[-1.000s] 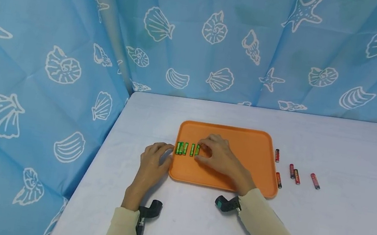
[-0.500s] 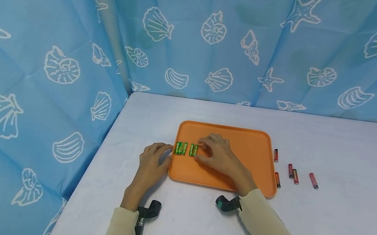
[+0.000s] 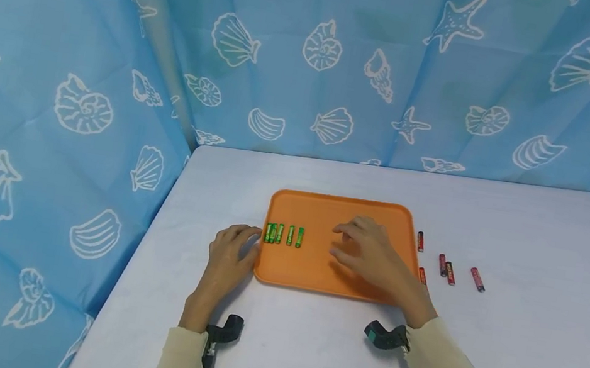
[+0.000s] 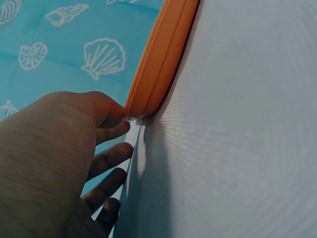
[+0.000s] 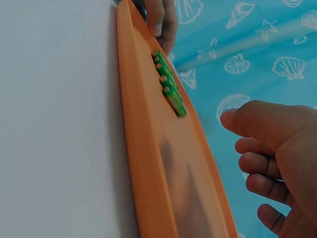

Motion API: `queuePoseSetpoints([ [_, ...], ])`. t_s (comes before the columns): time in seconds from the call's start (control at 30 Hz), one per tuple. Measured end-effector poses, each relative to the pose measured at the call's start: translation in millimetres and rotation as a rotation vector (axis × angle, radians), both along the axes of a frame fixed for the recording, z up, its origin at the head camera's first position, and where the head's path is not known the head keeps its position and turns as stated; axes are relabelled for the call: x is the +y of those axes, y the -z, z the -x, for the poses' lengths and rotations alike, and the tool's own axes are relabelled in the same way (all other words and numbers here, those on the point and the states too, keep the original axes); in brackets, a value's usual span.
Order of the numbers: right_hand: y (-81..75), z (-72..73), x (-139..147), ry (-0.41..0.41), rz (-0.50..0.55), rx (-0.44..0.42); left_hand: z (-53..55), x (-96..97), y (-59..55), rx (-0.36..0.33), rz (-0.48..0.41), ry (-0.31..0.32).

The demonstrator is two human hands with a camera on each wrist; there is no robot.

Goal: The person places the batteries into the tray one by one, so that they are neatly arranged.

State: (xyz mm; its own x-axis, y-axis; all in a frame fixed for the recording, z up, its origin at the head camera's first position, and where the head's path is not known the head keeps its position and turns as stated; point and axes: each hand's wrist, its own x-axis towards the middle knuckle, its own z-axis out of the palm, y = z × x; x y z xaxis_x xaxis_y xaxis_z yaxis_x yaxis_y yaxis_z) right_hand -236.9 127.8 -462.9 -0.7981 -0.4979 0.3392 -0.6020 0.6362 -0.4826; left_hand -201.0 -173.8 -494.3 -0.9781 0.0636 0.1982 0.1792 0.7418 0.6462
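My left hand (image 3: 229,260) is at the left rim of the orange tray (image 3: 326,284), thumb and fingertips touching it. In the left wrist view, the thumb (image 4: 106,106) meets the tray's rim (image 4: 158,59) while the other fingers hang loosely. Several green batteries (image 3: 290,235) stand in a row across the tray's left part, their long sides roughly parallel. The right hand (image 3: 376,256) hovers over the tray's right half, thumb and fingers apart, holding nothing. From the right wrist view, the green batteries (image 5: 173,99) lie beyond that hand (image 5: 277,153), clear of its fingers.
Several red and black batteries lie loose on the white tablecloth right of the tray, among them one red battery (image 3: 478,279) farthest out and another (image 3: 420,241) beside the rim. A blue curtain (image 3: 315,85) with white shell prints hangs behind and at the left.
The rightmost green battery slid left toward its neighbour, and my right hand then let it go and moved right. My left hand has stayed at the rim; the head view shifted slightly.
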Motion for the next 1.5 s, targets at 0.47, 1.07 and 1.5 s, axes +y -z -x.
queuePoseSetpoints([
  [0.47,5.6,-30.0,69.1,0.100,-0.001,0.006,-1.9,0.3,1.8,-0.008,-0.010,0.004],
  [1.07,0.7,-37.1,133.5,0.172,-0.050,-0.066,0.0,-0.3,-1.9,-0.040,0.002,0.003],
  [1.5,2.4,-43.9,147.5,0.167,-0.171,-0.171,-0.9,3.8,-1.2,-0.050,0.014,-0.019],
])
